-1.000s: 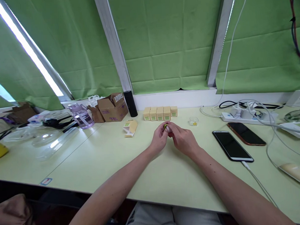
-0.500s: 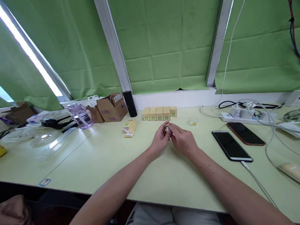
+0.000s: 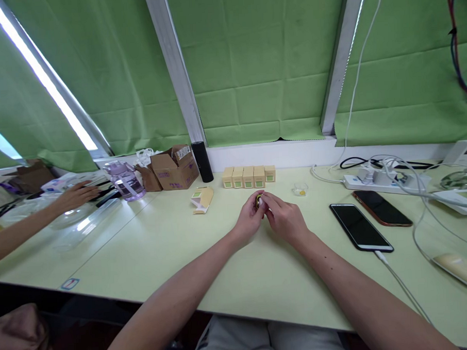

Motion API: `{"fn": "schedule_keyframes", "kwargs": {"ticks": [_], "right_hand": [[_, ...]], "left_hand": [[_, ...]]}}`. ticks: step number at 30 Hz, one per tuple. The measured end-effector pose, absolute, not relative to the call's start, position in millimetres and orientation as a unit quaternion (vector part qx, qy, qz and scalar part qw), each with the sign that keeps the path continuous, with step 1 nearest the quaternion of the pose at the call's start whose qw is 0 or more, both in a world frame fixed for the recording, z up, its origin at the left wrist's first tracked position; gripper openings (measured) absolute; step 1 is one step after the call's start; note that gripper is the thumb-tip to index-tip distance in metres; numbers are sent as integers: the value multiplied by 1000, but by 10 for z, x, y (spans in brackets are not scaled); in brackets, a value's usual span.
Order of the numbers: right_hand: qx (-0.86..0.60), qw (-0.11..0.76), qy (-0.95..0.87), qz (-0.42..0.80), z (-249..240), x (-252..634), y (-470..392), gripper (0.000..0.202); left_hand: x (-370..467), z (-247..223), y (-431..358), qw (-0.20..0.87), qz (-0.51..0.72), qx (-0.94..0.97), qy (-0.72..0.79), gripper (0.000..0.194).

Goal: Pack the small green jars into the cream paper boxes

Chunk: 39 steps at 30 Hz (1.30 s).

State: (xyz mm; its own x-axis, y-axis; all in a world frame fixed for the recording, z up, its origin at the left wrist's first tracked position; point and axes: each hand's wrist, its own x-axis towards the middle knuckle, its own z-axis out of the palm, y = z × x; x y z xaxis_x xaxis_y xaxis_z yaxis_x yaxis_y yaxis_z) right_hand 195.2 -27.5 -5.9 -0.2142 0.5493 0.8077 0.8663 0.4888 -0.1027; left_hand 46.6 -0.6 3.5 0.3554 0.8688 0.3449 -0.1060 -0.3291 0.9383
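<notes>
Both hands meet over the middle of the pale table [image 3: 159,255]. My left hand [image 3: 250,219] is closed on a small black and yellow item [image 3: 259,200]. My right hand [image 3: 285,216] touches the same item from the right, its fingers pinched together at it. Fingers hide much of the item. Behind the hands stands a row of several small tan boxes [image 3: 248,177]. An opened tan carton [image 3: 202,199] lies to the left. A small clear dish [image 3: 299,189] with something yellow in it sits to the right.
Two phones [image 3: 361,227] and a power strip [image 3: 384,183] with cables lie at right. A black cylinder [image 3: 202,162], a cardboard box [image 3: 176,168] and a purple bottle [image 3: 124,181] stand back left. Another person's hand [image 3: 76,196] reaches in at far left.
Another person's arm has come in from the left edge, over the items on the far left. My two hands have stayed in nearly the same place around the small item.
</notes>
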Motion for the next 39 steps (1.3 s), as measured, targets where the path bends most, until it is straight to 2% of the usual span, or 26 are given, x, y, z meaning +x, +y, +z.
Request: {"fn": "schedule_keyframes", "kwargs": {"ticks": [12,19,26,32,35,39], "right_hand": [[-469,432,-756,-148,-39,1957,-281,37],[-468,461,-753,-43,-40,1963,-281,57],[-464,491,-737,3,-105,1992,-215,50],[-470,537,-696,82,-51,1953,-232,41],[-479,580,-641,153,8,1923,-253,40],[-473,633,-547,276,55,1893,-244,49]], "left_hand": [[460,40,6,499,500,650,278,66],[411,-20,116,521,497,639,271,77],[411,-9,111,555,491,625,246,85],[338,43,89,557,486,633,228,82],[284,57,93,506,512,648,249,72],[241,82,76,354,543,697,306,57]]}}
